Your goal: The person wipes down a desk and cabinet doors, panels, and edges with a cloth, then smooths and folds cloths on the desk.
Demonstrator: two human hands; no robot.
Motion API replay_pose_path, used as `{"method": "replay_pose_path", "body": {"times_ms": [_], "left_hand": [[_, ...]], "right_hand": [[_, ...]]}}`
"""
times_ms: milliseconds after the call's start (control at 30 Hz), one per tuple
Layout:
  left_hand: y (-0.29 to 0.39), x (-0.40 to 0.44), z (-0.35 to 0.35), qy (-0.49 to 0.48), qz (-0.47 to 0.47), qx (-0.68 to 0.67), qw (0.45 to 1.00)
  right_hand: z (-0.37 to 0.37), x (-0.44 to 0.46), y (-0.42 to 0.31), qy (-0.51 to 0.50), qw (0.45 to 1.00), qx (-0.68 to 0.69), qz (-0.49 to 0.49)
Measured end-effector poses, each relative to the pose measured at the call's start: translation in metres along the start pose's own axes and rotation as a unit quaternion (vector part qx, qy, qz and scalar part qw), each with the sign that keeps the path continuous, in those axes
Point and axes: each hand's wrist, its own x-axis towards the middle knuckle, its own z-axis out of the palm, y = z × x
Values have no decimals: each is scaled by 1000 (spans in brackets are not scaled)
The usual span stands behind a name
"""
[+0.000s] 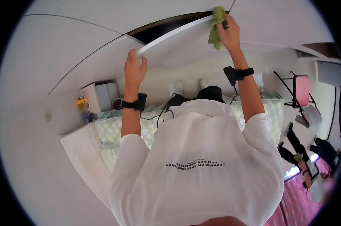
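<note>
My left hand [134,71] grips the near left corner of a white cabinet door [170,39], its thumb and fingers on either side of the edge. The door is swung partly open, with a dark gap behind it. In my right hand [230,34] is a crumpled green cloth [216,32], which lies against the door's far right end. What the cabinet holds is too dark to make out.
A bed with a floral cover [112,128] lies below me. At the left is a small cabinet [107,96] with a yellow object [81,103] beside it. A pink folding chair [301,90] stands at the right. Other people [310,165] are at the lower right, near a pink bed [298,199].
</note>
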Motion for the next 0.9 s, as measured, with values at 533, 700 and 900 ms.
{"method": "replay_pose_path", "body": {"times_ms": [533, 700, 900], "left_hand": [[-11, 16, -27, -455, 33, -292, 841], [8, 30, -15, -612, 127, -336, 705], [45, 28, -1, -645, 268, -232, 677]], "right_hand": [[40, -138, -154, -230, 971, -13, 66], [28, -142, -146, -187, 976, -96, 53], [18, -128, -114, -97, 986, -97, 95]]}}
